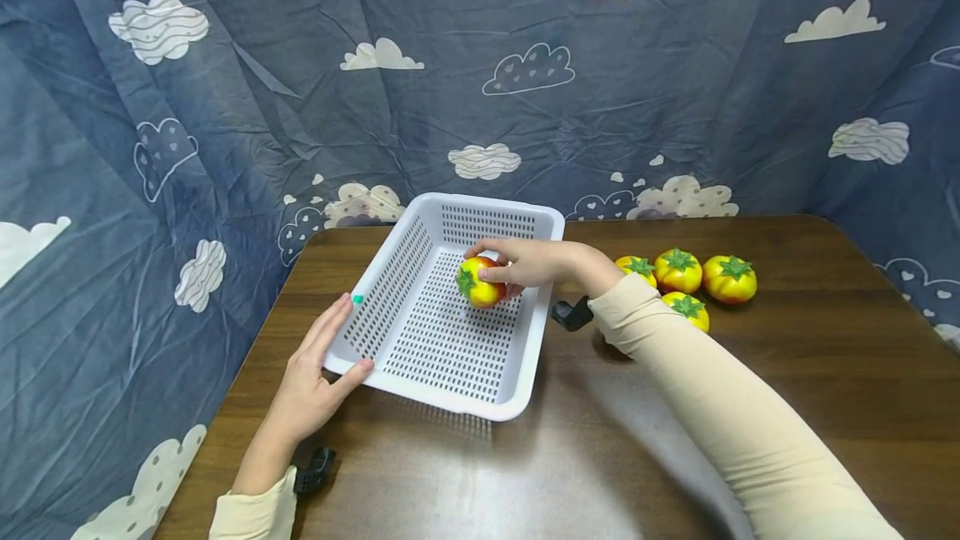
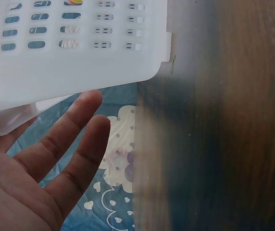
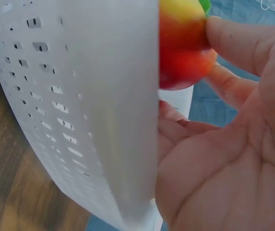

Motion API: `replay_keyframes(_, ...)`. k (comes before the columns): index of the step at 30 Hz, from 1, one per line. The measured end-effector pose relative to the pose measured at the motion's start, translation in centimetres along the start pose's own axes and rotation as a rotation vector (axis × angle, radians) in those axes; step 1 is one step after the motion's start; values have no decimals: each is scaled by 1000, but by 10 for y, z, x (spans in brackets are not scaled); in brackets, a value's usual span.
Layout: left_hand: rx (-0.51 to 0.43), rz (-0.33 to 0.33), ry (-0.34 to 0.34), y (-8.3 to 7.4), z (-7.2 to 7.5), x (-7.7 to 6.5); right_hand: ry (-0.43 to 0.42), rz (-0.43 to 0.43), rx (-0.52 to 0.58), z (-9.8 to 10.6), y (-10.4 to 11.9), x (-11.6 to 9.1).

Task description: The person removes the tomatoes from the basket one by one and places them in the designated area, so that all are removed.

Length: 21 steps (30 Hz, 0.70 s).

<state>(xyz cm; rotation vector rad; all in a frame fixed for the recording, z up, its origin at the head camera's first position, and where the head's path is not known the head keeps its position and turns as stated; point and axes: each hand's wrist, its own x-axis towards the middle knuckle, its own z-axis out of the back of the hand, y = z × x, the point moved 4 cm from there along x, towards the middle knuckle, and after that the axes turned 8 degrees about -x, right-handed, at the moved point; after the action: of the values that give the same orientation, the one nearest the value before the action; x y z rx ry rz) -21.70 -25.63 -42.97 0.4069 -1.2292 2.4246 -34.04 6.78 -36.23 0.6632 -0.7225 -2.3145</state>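
Over the inside of a white perforated plastic basket (image 1: 447, 397), my right hand (image 1: 525, 263) grips a yellow-and-red tomato (image 1: 472, 290) with a green leafy top. The right wrist view shows the thumb and fingers around the tomato (image 3: 185, 53), partly hidden behind the basket wall (image 3: 118, 96). My left hand (image 1: 311, 386) rests at the basket's near left corner, thumb on the front rim and fingers fairly straight along the left rim. In the left wrist view, two fingers (image 2: 82, 159) of it extend loosely beside the basket wall (image 2: 80, 67).
Several more tomatoes (image 1: 678, 272) sit on the brown wooden table (image 1: 825, 373) right of the basket, partly hidden by my right sleeve (image 1: 697, 373). A blue cloud-patterned cloth (image 1: 435, 123) hangs behind the table. A small green mark (image 1: 357, 299) is on the basket's left rim.
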Motion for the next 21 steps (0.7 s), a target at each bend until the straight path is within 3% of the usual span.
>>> replay_keyframes(9, -12, -5, -2, -1, 0, 1, -108, 83, -7, 10, -1, -16)
replay_keyframes(21, -25, -1, -1, -1, -1, -1, -169, 99, 43, 18, -10, -38)
